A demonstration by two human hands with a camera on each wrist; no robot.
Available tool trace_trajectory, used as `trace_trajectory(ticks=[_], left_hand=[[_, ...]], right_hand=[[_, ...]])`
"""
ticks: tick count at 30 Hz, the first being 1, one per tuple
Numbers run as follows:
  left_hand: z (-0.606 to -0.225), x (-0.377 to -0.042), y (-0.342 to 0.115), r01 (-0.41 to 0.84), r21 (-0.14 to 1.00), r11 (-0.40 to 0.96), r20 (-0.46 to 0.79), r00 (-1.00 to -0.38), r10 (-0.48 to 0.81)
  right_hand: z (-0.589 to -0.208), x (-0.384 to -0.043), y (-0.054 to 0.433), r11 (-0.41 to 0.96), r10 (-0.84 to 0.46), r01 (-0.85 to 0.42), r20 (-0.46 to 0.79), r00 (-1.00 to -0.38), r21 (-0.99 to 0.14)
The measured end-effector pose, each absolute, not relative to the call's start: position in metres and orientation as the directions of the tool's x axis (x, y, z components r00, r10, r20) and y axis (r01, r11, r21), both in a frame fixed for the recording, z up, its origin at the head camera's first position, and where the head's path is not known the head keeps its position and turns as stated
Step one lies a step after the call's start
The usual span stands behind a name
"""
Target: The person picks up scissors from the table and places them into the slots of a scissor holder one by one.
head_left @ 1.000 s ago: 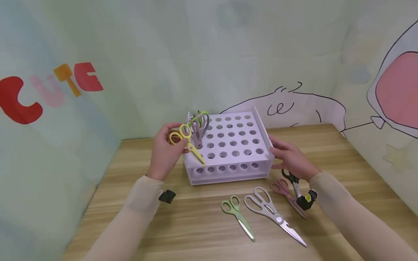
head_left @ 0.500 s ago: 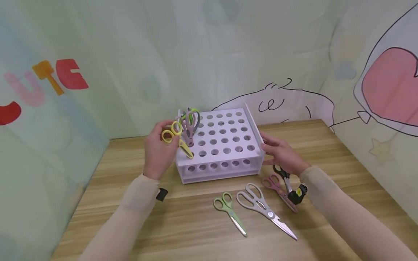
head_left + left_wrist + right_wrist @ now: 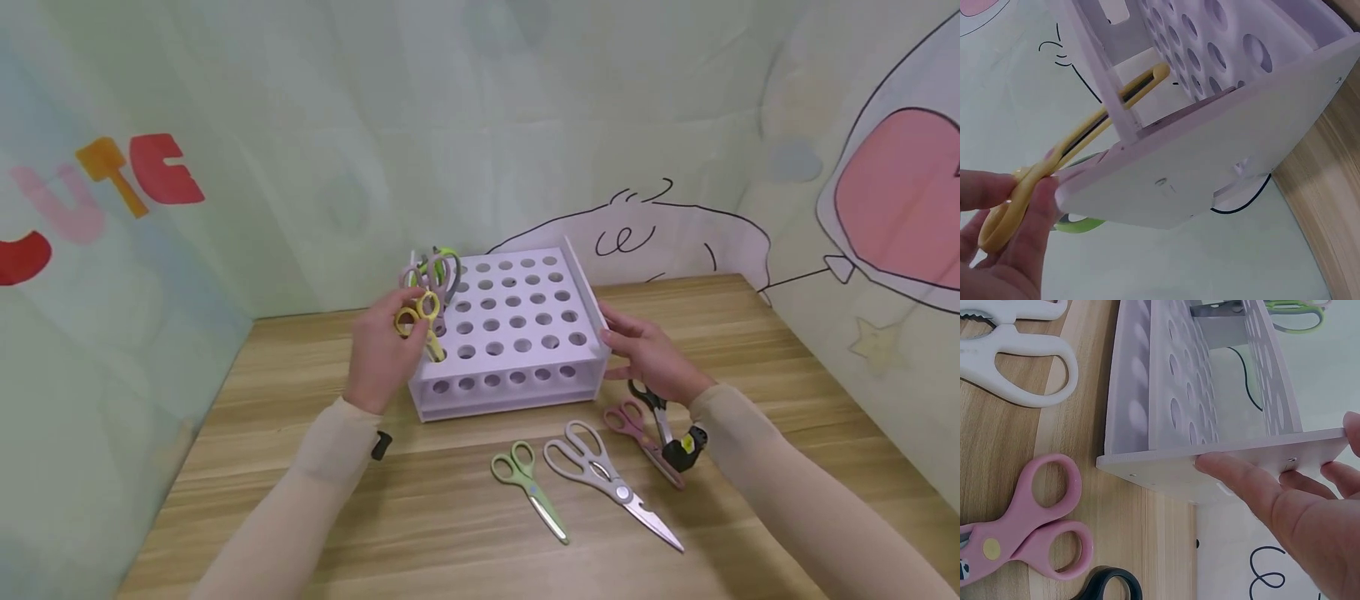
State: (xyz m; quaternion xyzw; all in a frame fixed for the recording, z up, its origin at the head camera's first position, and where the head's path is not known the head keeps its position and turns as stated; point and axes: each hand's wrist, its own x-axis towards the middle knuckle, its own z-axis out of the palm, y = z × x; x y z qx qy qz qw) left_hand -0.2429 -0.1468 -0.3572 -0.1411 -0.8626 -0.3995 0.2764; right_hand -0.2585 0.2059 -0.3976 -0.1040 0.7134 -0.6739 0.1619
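Note:
My left hand (image 3: 386, 346) pinches yellow scissors (image 3: 420, 315) by their finger loops at the left side of a white rack (image 3: 502, 369) with rows of round holes. In the left wrist view the yellow blade (image 3: 1141, 87) passes down through the rack's top plate, its rounded tip above the lower holed plate. Mauve-handled scissors (image 3: 440, 275) and green-handled scissors (image 3: 450, 252) stand in the rack just behind. On the rack's right side panel (image 3: 1235, 450), my right hand (image 3: 652, 354) rests its fingertips, fingers extended against the outer face.
Before the rack lie light green scissors (image 3: 528, 487), large grey-white kitchen scissors (image 3: 600, 475), pink scissors (image 3: 626, 421) and black-handled scissors (image 3: 651, 397) on the wooden table (image 3: 420, 525). The last two are partly under my right wrist. A printed cloth wall (image 3: 315, 167) stands behind.
The left hand has moved slightly right and tilted the yellow scissors more upright; their blades have gone down into a front-left hole. The right hand stays against the rack. The head view shifted.

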Motion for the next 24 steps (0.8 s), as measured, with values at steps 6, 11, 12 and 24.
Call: trace_trajectory(ticks=[6, 11, 12, 24], left_hand=[[-0.364, -0.245, -0.144, 0.466, 0.560, 0.684, 0.564, -0.820, 0.097], [-0.368, -0.243, -0.140, 0.447, 0.522, 0.726, 0.530, -0.837, 0.134], [-0.369, -0.242, -0.140, 0.439, 0.518, 0.734, 0.521, -0.843, 0.136], [-0.375, -0.240, -0.146, 0.443, 0.461, 0.769, 0.505, -0.843, 0.183]], right_hand=[[-0.397, -0.258, 0.207, 0.070, -0.371, 0.073, -0.094, -0.924, -0.995], [-0.398, -0.256, 0.210, 0.101, -0.366, 0.057, -0.090, -0.926, -0.993], [-0.398, -0.255, 0.211, 0.106, -0.364, 0.055, -0.091, -0.927, -0.993], [-0.397, -0.256, 0.206, 0.102, -0.369, 0.057, -0.091, -0.925, -0.993]])
